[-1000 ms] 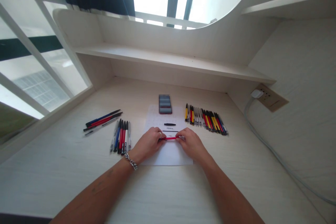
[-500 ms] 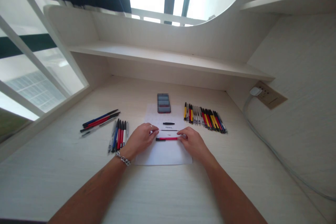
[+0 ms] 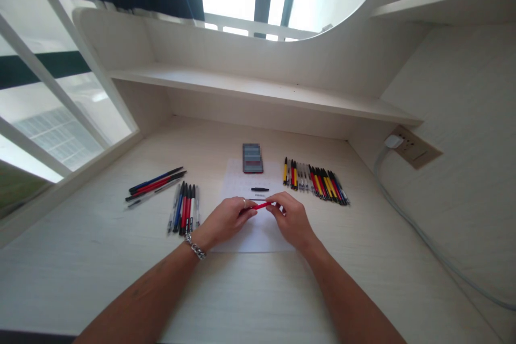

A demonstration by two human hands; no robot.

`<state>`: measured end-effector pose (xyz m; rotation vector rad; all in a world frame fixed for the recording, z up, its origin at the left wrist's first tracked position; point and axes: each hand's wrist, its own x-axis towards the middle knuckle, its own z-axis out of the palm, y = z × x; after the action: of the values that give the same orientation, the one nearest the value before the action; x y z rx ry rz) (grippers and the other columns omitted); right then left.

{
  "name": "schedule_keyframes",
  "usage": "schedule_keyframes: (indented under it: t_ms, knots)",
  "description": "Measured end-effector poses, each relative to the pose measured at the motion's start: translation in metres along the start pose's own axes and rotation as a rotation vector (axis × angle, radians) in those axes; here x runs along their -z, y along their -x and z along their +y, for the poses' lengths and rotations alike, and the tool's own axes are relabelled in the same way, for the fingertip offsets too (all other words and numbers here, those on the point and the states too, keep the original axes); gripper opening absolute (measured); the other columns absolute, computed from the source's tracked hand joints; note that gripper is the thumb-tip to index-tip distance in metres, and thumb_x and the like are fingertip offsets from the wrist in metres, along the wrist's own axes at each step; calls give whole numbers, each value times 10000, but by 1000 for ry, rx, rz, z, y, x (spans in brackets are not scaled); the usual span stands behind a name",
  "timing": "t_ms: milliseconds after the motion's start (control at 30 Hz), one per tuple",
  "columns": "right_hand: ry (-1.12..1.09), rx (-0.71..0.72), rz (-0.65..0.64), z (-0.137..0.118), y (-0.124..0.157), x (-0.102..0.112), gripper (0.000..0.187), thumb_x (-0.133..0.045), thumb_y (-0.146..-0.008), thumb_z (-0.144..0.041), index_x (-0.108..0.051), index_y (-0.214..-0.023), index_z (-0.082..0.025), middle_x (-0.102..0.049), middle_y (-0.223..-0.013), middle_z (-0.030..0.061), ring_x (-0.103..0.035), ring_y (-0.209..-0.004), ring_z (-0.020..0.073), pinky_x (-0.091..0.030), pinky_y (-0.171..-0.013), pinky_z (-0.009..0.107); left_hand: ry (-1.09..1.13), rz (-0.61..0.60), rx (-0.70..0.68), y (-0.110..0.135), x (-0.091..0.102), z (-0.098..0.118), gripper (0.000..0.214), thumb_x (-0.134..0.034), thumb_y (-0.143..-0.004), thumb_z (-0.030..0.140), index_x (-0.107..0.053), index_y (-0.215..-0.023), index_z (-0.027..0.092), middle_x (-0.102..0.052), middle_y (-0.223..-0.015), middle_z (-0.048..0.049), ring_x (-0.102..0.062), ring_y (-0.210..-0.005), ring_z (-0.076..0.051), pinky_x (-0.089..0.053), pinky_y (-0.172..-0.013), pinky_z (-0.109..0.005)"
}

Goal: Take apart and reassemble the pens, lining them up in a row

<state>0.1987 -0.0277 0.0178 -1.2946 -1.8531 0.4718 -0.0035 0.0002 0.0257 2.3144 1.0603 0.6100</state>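
Between my two hands is a red pen barrel, held slightly tilted just over the white paper. My left hand pinches its left end, where the fingers hide the black part. The fingertips of my right hand close on its right end. Just beyond the fingers a thin dark refill lies across the sheet, partly covered by the hands. Farther up the paper rests a short black pen piece.
A phone lies at the paper's top edge. Several pens stand in a row at the right. More pens lie left of my left hand, with a loose group beyond. A charger is plugged into the right wall.
The red barrel has come up off the paper and tilted, its right end higher. Both hands have closed in on it, my left hand moving right from beside the refill.
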Motion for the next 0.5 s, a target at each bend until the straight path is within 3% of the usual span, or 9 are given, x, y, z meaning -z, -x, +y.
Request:
schedule_keyframes:
  t_ms: [100, 233, 400, 500]
  knots:
    - [-11, -63, 37, 4, -1, -5, 228, -572, -797, -136, -631, -997, -227, -632, -942, 26, -567, -750, 136, -449, -716, 270, 49, 76, 58, 0, 3, -2, 275, -420, -910, 345, -634, -1017, 211, -682, -914, -38, -606, -816, -164, -430, -741, -254]
    - [130, -121, -47, 14, -3, -15, 184, -578, -797, -162, -672, -940, -229, -631, -907, 36, -573, -801, 151, -440, -759, 280, 96, 164, 126, -2, 5, -6, 229, -435, -901, 342, -591, -978, 193, -672, -855, -28, -600, -762, -155, -426, -709, -250]
    - [246, -130, -123, 14, -6, -25, 123, -572, -809, -205, -687, -850, -220, -630, -878, 55, -575, -844, 174, -428, -775, 293, 95, 148, 90, -2, 3, -4, 204, -443, -898, 331, -589, -936, 194, -663, -833, -19, -592, -745, -148, -418, -685, -246]
    - [172, -118, -94, 8, -8, -19, 116, -555, -813, -184, -668, -823, -206, -648, -852, 43, -584, -812, 166, -433, -757, 282, 57, 135, 64, -1, 2, -3, 197, -446, -897, 307, -605, -922, 193, -662, -815, -21, -589, -732, -150, -414, -663, -243]
